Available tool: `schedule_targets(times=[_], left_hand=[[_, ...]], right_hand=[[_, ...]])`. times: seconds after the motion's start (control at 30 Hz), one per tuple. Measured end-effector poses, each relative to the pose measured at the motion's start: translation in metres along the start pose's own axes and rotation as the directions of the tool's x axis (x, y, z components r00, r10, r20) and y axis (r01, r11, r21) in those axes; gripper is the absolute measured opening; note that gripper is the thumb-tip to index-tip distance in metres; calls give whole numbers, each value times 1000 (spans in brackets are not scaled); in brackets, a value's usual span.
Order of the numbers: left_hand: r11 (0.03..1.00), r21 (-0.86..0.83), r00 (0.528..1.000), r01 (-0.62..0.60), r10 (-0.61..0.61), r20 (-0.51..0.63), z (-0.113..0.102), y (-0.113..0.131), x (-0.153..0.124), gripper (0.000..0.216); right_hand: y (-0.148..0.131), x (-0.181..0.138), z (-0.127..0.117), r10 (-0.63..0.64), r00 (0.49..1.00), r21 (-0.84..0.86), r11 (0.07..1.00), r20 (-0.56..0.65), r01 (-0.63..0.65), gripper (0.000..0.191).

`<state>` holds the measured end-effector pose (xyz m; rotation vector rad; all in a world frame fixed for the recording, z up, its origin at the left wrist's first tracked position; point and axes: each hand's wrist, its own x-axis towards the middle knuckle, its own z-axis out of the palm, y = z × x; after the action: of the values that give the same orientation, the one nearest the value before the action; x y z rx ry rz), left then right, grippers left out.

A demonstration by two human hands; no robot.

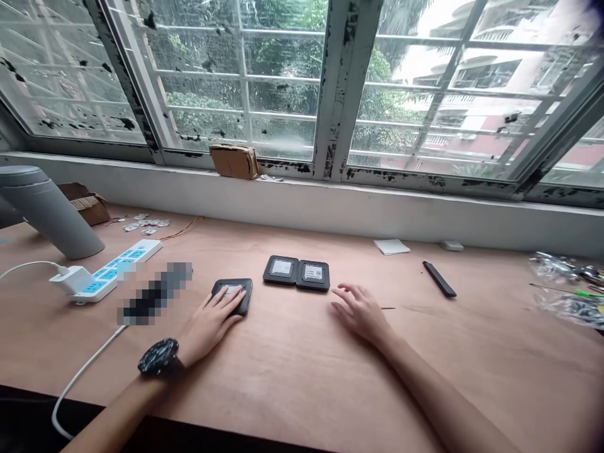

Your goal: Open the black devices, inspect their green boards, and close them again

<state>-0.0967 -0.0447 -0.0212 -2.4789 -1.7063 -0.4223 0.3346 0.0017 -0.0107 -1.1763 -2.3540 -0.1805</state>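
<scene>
The left hand (210, 321) lies over a black rounded-square device (231, 296), fingers on its top face; whether that grip is closed on it, I cannot tell. The right hand (361, 313) is open, its fingers curved and resting just beside a pair of matching black devices (296, 274), which sit touching each other between the hands. A wide stretch of plywood lies between the hands and the near edge of the desk (292, 371), and the far edge meets a white window ledge (330, 201). Left of the hands are a blue-and-white power strip (111, 274) and a pixelated blur. At far right, a clear plastic bag (569, 308) holds metal parts, too blurred to tell. At far left, a cardboard box (85, 202) stands open, its contents hidden.
</scene>
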Motion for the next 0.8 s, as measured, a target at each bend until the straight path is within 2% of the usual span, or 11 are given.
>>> schedule_targets(times=[0.17,0.23,0.33,0.53,0.7,0.8], left_hand=[[997,-83,998,-2,7,65,12,-38,55,59],[993,-118,996,-14,24,85,16,-44,76,64],[986,-155,992,-65,81,98,21,-45,98,65],[975,-140,980,-172,184,76,27,-34,110,59],[981,5,976,-195,194,104,34,-10,117,50],[973,28,969,-227,223,106,39,8,123,50]], right_hand=[[-28,30,25,-82,995,-9,997,58,82,55],[-32,39,32,-70,993,18,998,98,68,62],[-30,40,35,-30,987,74,997,159,19,62],[-39,1,10,-33,985,144,990,169,8,59],[-69,-48,-18,-21,974,144,990,224,-12,63],[-89,-71,-28,7,965,143,989,263,-46,64]])
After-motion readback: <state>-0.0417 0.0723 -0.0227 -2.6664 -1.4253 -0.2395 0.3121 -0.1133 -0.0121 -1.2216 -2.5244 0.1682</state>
